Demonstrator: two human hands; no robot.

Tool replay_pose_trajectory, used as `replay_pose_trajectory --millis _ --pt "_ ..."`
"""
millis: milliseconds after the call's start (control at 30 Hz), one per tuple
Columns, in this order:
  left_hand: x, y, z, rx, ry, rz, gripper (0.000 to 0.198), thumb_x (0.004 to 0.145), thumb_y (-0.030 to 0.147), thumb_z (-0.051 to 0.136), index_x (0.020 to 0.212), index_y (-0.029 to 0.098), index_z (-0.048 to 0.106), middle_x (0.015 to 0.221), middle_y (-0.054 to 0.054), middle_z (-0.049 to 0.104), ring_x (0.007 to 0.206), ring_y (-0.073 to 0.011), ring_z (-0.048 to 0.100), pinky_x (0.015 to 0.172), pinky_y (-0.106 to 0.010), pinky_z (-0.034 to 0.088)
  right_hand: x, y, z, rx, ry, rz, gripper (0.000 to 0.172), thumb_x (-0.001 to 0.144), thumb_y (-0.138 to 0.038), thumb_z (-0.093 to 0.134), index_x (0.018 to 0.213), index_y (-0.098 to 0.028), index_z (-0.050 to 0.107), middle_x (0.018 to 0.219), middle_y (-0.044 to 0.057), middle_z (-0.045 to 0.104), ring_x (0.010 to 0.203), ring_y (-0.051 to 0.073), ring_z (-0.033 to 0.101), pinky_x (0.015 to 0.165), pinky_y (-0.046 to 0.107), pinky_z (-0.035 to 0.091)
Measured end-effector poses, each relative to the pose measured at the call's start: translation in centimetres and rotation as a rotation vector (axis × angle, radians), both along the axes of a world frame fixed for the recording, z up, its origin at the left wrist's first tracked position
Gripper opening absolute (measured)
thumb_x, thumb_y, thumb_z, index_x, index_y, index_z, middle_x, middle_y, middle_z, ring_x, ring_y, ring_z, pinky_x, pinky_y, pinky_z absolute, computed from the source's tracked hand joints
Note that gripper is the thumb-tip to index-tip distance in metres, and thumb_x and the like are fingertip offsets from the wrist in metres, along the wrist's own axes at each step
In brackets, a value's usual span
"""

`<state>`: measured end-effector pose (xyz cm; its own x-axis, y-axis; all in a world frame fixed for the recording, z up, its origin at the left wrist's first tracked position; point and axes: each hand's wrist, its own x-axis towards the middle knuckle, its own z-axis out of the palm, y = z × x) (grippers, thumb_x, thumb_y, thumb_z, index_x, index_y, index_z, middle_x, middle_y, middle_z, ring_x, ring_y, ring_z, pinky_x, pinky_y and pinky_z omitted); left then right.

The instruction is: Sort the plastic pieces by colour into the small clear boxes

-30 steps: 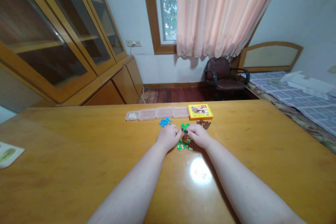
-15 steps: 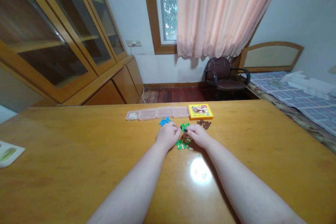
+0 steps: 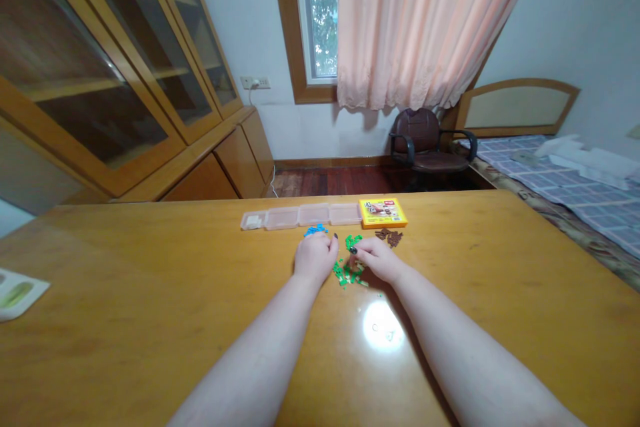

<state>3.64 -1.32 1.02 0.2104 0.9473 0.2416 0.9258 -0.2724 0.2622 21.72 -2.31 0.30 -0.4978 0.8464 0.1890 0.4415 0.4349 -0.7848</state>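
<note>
Nearer than the yellow box (image 3: 384, 213) and to its left, the left hand (image 3: 314, 257) has just drawn away from the right hand (image 3: 376, 257), baring more of the mixed green and cream bricks (image 3: 345, 275) there. Its grip is hidden; whether the right thumb pinches a brick, I cannot tell. Blue bricks (image 3: 316, 230), partly blocked by the left hand, and clear trays (image 3: 314, 214) lie left of the box, brown bricks (image 3: 390, 238) before it.

Before you, a glossy wooden table (image 3: 160, 320) bears green plastic bricks (image 3: 351, 240) and translucent plastic trays (image 3: 314, 215) at center; a cloth curtain (image 3: 425, 20) falls right of top center, a glass-and-wood cabinet (image 3: 125, 67) upper left.
</note>
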Motion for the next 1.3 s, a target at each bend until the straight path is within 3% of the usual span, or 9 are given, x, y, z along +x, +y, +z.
replay_pose_trajectory --millis 67,267,467,667,867,1033,1200,1300 --pt "0.04 0.02 -0.05 -0.003 -0.002 -0.006 0.048 0.091 0.036 0.032 0.063 0.018 0.067 0.074 -0.006 0.064 0.073 -0.0158 0.056 0.067 -0.027 0.038 -0.11 0.00 -0.04 -0.027 -0.024 0.009 0.045 0.092 -0.038 0.037 0.070 -0.015 0.069 0.064 0.003 0.065 0.062 0.014 0.057 0.061 0.023 0.040" --pt "0.15 0.09 -0.02 -0.028 -0.017 0.004 0.048 0.092 0.036 0.031 0.065 0.018 0.067 0.072 -0.006 0.063 0.070 -0.0156 0.056 0.063 -0.027 0.036 -0.12 0.24 -0.01 0.048 -0.133 -0.189 0.036 0.090 -0.032 0.041 0.076 -0.017 0.070 0.073 0.004 0.067 0.069 0.016 0.057 0.068 0.025 0.039" --pt "0.18 0.05 0.25 -0.058 -0.055 0.012 0.047 0.091 0.036 0.032 0.064 0.018 0.066 0.072 -0.005 0.063 0.069 -0.0150 0.055 0.061 -0.027 0.035 -0.28 0.11 0.18 0.077 -0.113 -0.021 0.036 0.092 -0.034 0.040 0.083 -0.017 0.070 0.077 0.004 0.066 0.073 0.016 0.056 0.068 0.024 0.039" --pt "0.06 0.10 0.32 -0.059 -0.055 0.000 0.048 0.091 0.035 0.031 0.063 0.018 0.066 0.073 -0.005 0.064 0.070 -0.0146 0.055 0.063 -0.026 0.036 -0.17 0.14 0.17 0.100 -0.146 -0.110 0.038 0.092 -0.036 0.039 0.079 -0.017 0.070 0.075 0.005 0.066 0.072 0.017 0.056 0.068 0.025 0.038" --pt "0.15 0.23 0.22 -0.072 -0.118 0.010 0.047 0.091 0.034 0.033 0.059 0.018 0.064 0.074 -0.005 0.064 0.073 -0.0146 0.056 0.065 -0.026 0.036 -0.28 -0.17 0.53 0.140 -0.116 0.036 0.045 0.094 -0.041 0.035 0.079 -0.018 0.070 0.069 0.004 0.063 0.070 0.016 0.054 0.067 0.025 0.037" --pt "0.18 0.15 0.40 -0.077 -0.188 -0.005 0.047 0.090 0.033 0.033 0.057 0.018 0.063 0.075 -0.005 0.065 0.074 -0.0147 0.056 0.066 -0.026 0.037 -0.39 -0.19 0.51 0.165 -0.188 -0.055 0.044 0.093 -0.041 0.036 0.077 -0.017 0.069 0.067 0.004 0.060 0.068 0.016 0.052 0.064 0.025 0.035" --pt "-0.01 0.12 0.46 -0.035 -0.258 -0.023 0.047 0.090 0.031 0.033 0.058 0.018 0.064 0.074 -0.005 0.064 0.077 -0.0147 0.057 0.068 -0.026 0.038 -0.78 -0.44 0.61 0.167 -0.148 0.109 0.044 0.093 -0.044 0.035 0.081 -0.019 0.069 0.071 0.005 0.064 0.071 0.017 0.053 0.070 0.026 0.038" --pt "-0.04 0.16 0.38 -0.027 -0.278 -0.023 0.045 0.090 0.030 0.034 0.057 0.018 0.064 0.073 -0.004 0.064 0.075 -0.0146 0.057 0.067 -0.026 0.038 -0.91 -0.50 0.68 0.146 -0.191 0.118 0.044 0.093 -0.043 0.035 0.080 -0.018 0.069 0.071 0.005 0.064 0.071 0.017 0.053 0.070 0.026 0.038"
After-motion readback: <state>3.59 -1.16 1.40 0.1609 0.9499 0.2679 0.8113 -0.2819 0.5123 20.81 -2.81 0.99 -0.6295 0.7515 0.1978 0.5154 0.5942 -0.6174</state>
